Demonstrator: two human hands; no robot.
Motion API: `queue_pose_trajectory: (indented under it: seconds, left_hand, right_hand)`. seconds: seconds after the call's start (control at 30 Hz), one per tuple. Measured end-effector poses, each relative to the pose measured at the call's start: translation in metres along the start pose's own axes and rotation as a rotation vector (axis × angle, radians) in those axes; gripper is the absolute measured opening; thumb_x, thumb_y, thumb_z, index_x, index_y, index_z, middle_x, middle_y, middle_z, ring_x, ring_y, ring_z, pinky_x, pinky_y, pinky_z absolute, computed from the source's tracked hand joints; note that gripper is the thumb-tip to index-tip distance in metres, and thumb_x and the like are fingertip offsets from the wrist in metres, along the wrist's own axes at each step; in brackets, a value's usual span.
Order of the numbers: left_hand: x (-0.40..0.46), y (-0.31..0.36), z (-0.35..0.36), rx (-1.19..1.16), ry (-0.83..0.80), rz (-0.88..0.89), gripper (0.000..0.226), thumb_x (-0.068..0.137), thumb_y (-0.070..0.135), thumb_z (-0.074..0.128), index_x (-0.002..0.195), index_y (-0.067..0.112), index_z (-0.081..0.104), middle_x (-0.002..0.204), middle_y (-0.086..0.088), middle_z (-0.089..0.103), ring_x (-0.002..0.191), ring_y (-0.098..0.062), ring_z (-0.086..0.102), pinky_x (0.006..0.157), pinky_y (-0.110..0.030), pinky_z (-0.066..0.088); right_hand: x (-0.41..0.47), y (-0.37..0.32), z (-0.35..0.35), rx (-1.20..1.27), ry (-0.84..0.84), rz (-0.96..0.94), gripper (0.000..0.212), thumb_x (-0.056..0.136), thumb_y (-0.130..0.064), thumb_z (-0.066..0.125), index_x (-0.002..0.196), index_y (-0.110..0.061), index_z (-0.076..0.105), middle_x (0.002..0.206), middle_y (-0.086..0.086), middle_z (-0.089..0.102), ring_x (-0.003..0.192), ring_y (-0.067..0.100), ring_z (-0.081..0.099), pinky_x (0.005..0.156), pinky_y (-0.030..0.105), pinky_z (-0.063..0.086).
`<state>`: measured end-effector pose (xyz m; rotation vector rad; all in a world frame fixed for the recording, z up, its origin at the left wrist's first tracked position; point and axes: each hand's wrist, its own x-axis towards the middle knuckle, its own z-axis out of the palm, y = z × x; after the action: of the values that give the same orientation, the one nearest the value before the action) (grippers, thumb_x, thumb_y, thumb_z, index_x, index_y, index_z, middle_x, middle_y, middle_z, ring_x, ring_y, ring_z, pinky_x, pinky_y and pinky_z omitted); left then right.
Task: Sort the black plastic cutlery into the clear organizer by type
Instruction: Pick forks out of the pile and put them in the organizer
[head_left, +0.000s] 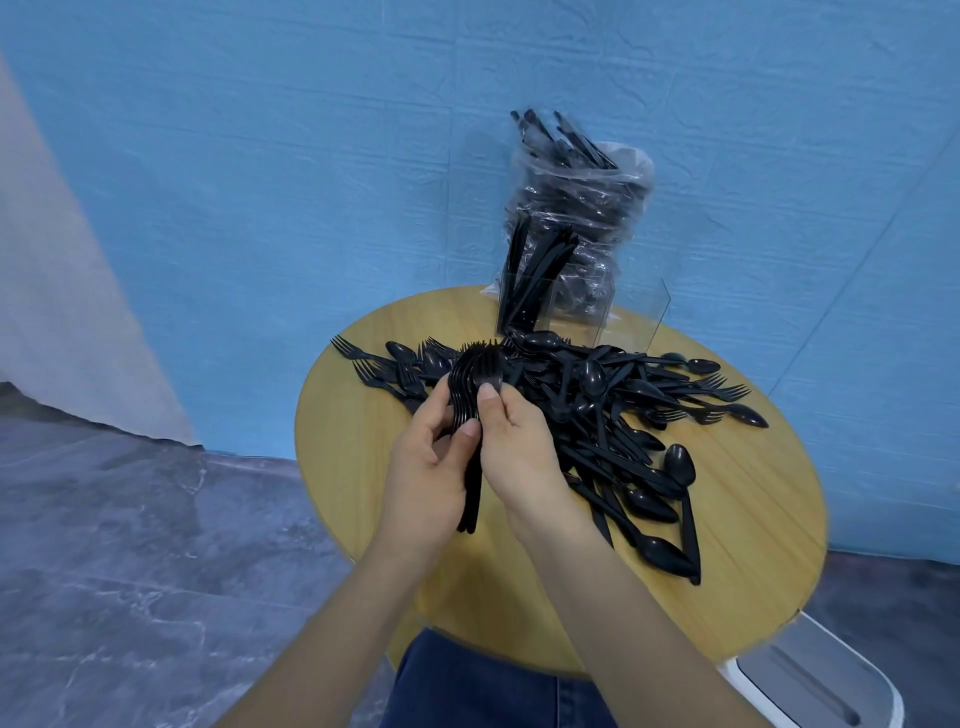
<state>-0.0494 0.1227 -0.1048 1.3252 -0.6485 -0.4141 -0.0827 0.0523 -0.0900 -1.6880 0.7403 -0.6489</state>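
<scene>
Both hands meet over the near-left part of a round wooden table (753, 519), holding one nested stack of forks (470, 387). The left hand (428, 462) curls around the handles from the left side, thumb laid across them. The right hand (519, 441) pinches the fork heads, its thumb pressed on the topmost fork just below the tines.

A loose pile of cutlery (613, 415), with forks, spoons and knives mixed, spreads across the table's middle toward its right edge, and a few forks lie near the left edge.

At the far edge stands the clear organizer (636, 312). Its left compartment holds upright knives (532, 275). Behind them a crinkled plastic bag (582, 208) of more cutlery rises, seemingly inside the organizer, though the clear walls make that hard to tell.
</scene>
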Motion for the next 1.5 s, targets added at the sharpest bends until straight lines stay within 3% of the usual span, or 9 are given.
queue_pose_trajectory:
  seconds: [0.17,0.27,0.37,0.47,0.7,1.1,1.27,1.37,1.5]
  left_hand:
    - [0.005,-0.001,0.003,0.056,-0.021,0.02,0.05,0.097,0.002,0.045,0.143,0.018,0.036,0.11,0.028,0.056,0.101,0.016,0.056,0.082,-0.004,0.042]
    - [0.013,0.002,0.007,0.106,-0.036,0.052,0.052,0.096,0.001,0.046,0.142,0.021,0.035,0.13,0.022,0.05,0.118,0.012,0.046,0.098,-0.006,0.037]
    - [0.026,0.001,0.009,0.135,-0.061,0.077,0.051,0.095,0.0,0.047,0.142,0.017,0.037,0.139,0.013,0.047,0.127,0.004,0.041,0.11,-0.018,0.032]
    - [0.04,0.003,0.01,0.143,-0.099,0.098,0.048,0.095,-0.002,0.047,0.139,0.016,0.044,0.133,0.001,0.057,0.124,-0.008,0.051,0.109,-0.034,0.038]
    - [0.084,0.015,0.022,0.039,-0.289,0.039,0.042,0.095,-0.001,0.047,0.131,0.022,0.052,0.102,-0.001,0.069,0.088,-0.011,0.067,0.078,-0.021,0.052]
    - [0.18,0.016,0.095,0.011,-0.519,0.033,0.045,0.094,-0.004,0.046,0.123,0.031,0.046,0.094,0.01,0.068,0.073,-0.004,0.068,0.073,-0.014,0.051]
    - [0.224,0.013,0.115,0.124,-0.551,0.042,0.038,0.096,0.008,0.05,0.129,0.026,0.046,0.112,-0.007,0.065,0.096,-0.012,0.063,0.091,-0.027,0.049]
    - [0.239,0.004,0.118,0.382,-0.378,0.137,0.031,0.099,0.024,0.044,0.129,0.02,0.051,0.111,0.003,0.064,0.099,-0.008,0.061,0.091,-0.026,0.047]
    - [0.24,-0.022,0.104,0.747,-0.251,0.319,0.032,0.1,0.017,0.04,0.129,0.016,0.053,0.126,0.001,0.056,0.116,-0.012,0.051,0.097,-0.02,0.036]
  right_hand:
    - [0.002,-0.005,0.002,0.214,-0.015,0.167,0.042,0.092,-0.043,0.037,0.097,-0.013,0.065,0.12,0.014,0.055,0.103,0.024,0.061,0.095,0.043,0.048]
    - [0.01,-0.009,-0.009,0.576,-0.088,0.268,0.029,0.102,-0.017,0.037,0.103,-0.011,0.066,0.097,0.008,0.067,0.088,0.017,0.066,0.081,0.03,0.055]
    - [0.017,-0.017,-0.017,0.745,-0.161,0.291,0.029,0.102,-0.011,0.035,0.112,-0.007,0.062,0.091,0.006,0.067,0.08,0.016,0.064,0.069,0.025,0.055]
    - [0.028,-0.022,-0.027,0.656,-0.21,0.253,0.026,0.102,-0.011,0.038,0.115,-0.008,0.06,0.092,0.007,0.066,0.071,0.012,0.066,0.058,0.021,0.053]
    - [0.072,-0.037,-0.073,0.324,-0.205,-0.031,0.013,0.092,0.0,0.055,0.103,-0.008,0.054,0.073,0.002,0.051,0.042,0.001,0.048,0.038,0.014,0.036]
    - [0.168,-0.042,-0.151,0.24,-0.08,-0.06,0.012,0.086,-0.004,0.063,0.08,-0.012,0.058,0.065,0.003,0.055,0.043,0.004,0.048,0.044,0.013,0.043]
    - [0.203,-0.037,-0.169,0.276,-0.024,-0.11,0.012,0.089,-0.004,0.059,0.082,-0.011,0.055,0.065,0.003,0.055,0.043,0.006,0.047,0.045,0.015,0.043]
    - [0.221,-0.034,-0.181,0.329,0.105,-0.112,0.011,0.09,-0.003,0.059,0.083,-0.009,0.054,0.069,0.005,0.055,0.042,0.006,0.046,0.045,0.015,0.043]
    - [0.242,-0.027,-0.202,0.355,0.316,-0.104,0.012,0.09,-0.002,0.059,0.081,-0.008,0.053,0.068,0.006,0.054,0.043,0.009,0.044,0.045,0.016,0.042]
